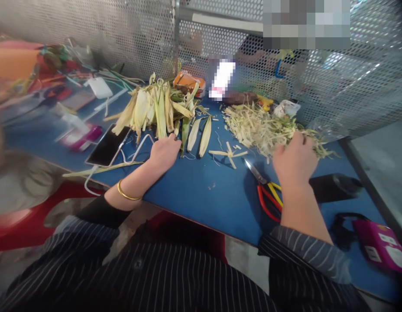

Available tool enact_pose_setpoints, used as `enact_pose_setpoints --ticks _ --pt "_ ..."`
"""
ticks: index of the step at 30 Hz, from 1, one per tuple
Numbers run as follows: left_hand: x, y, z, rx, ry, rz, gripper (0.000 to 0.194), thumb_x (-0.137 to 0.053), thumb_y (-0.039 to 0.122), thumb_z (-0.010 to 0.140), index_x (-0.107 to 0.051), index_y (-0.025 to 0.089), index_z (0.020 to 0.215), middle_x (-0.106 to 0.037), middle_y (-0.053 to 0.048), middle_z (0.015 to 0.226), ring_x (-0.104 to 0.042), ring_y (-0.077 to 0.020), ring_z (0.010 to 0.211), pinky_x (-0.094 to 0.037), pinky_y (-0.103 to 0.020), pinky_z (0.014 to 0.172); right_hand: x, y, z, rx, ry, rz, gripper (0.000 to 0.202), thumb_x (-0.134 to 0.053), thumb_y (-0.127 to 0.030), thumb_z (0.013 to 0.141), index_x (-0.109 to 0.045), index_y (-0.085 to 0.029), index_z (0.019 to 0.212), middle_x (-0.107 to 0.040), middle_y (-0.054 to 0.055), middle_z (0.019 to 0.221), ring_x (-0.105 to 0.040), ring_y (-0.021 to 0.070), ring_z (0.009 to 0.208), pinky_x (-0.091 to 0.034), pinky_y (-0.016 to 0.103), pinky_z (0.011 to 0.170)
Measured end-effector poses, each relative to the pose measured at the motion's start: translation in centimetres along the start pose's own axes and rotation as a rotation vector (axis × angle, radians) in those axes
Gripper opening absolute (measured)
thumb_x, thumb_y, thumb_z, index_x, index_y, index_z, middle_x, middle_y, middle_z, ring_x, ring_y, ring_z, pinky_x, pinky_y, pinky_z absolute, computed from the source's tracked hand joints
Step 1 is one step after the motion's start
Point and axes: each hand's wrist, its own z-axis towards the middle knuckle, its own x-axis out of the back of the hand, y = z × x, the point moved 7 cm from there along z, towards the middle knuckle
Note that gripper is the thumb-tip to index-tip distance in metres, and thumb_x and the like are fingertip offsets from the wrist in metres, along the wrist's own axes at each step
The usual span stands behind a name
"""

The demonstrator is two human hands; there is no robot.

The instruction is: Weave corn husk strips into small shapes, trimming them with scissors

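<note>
My left hand (166, 151) rests at the front edge of a pile of dried corn husks (149, 108), its fingers curled together around the lower end of a husk. Beside it several single husk pieces (205, 136) lie in a row on the blue table. My right hand (295, 160) reaches over a heap of shredded husk (253, 125), thumb and fingers apart, with some fingertips hidden by the hand. Between my hands lies a small cross of husk strips (229, 154). Just left of my right wrist are scissors (262, 190) with red and yellow handles, blades apart.
A phone (108, 145) with a white cable lies left of my left hand. A black cylinder (335, 187) and a magenta box (381, 245) stand at the right. A perforated metal screen (149, 39) borders the back. An orange packet (189, 83) sits behind the husks. Red chairs (41, 212) are below.
</note>
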Motion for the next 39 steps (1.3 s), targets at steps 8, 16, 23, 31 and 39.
enact_pose_setpoints --ticks 8,16,23,31,39 --pt "2.1 -0.4 -0.9 0.122 0.238 -0.088 0.025 -0.038 0.019 0.091 -0.062 0.014 0.098 -0.066 -0.011 0.093 -0.062 -0.0209 0.078 -0.041 -0.030 0.060 2.2 -4.8 -3.6 0.373 0.126 0.256 0.031 -0.051 -0.029 0.086 -0.060 -0.019 0.114 -0.060 0.013 0.115 -0.063 0.0254 0.089 -0.048 0.038 0.077" --pt "5.5 6.5 -5.4 -0.327 0.447 -0.814 0.016 -0.049 0.020 0.089 -0.065 0.020 0.089 -0.070 -0.002 0.089 -0.063 -0.0108 0.080 -0.047 -0.022 0.072 2.7 -12.0 -9.7 0.573 -0.411 0.956 0.043 -0.059 -0.030 0.085 -0.050 -0.025 0.126 -0.066 0.006 0.111 -0.065 0.0188 0.093 -0.053 0.034 0.084" --pt "5.2 7.3 -4.7 -0.344 0.449 -0.742 0.022 -0.047 0.022 0.090 -0.069 0.021 0.092 -0.070 -0.003 0.093 -0.064 -0.0120 0.081 -0.047 -0.023 0.070 1.9 -10.3 -7.8 0.301 -0.499 1.080 0.015 -0.055 -0.026 0.086 -0.068 -0.021 0.094 -0.068 0.000 0.075 -0.065 0.0140 0.064 -0.055 0.030 0.067" --pt "5.0 8.2 -3.2 -0.296 0.404 -0.635 0.021 -0.048 0.022 0.087 -0.069 0.021 0.087 -0.071 -0.002 0.087 -0.065 -0.0152 0.077 -0.045 -0.026 0.066 0.9 -10.7 -8.2 0.243 -0.553 1.159 0.018 -0.060 -0.027 0.083 -0.067 -0.021 0.099 -0.069 0.002 0.083 -0.064 0.0130 0.063 -0.057 0.030 0.064" --pt "4.2 8.8 -2.9 -0.299 0.306 -0.551 0.017 -0.053 0.019 0.077 -0.066 0.018 0.066 -0.068 -0.003 0.070 -0.063 -0.0173 0.067 -0.038 -0.027 0.054 1.5 -10.7 -8.5 0.295 -0.502 1.129 0.025 -0.058 -0.026 0.085 -0.065 -0.025 0.109 -0.065 0.001 0.085 -0.062 0.0127 0.066 -0.055 0.030 0.065"
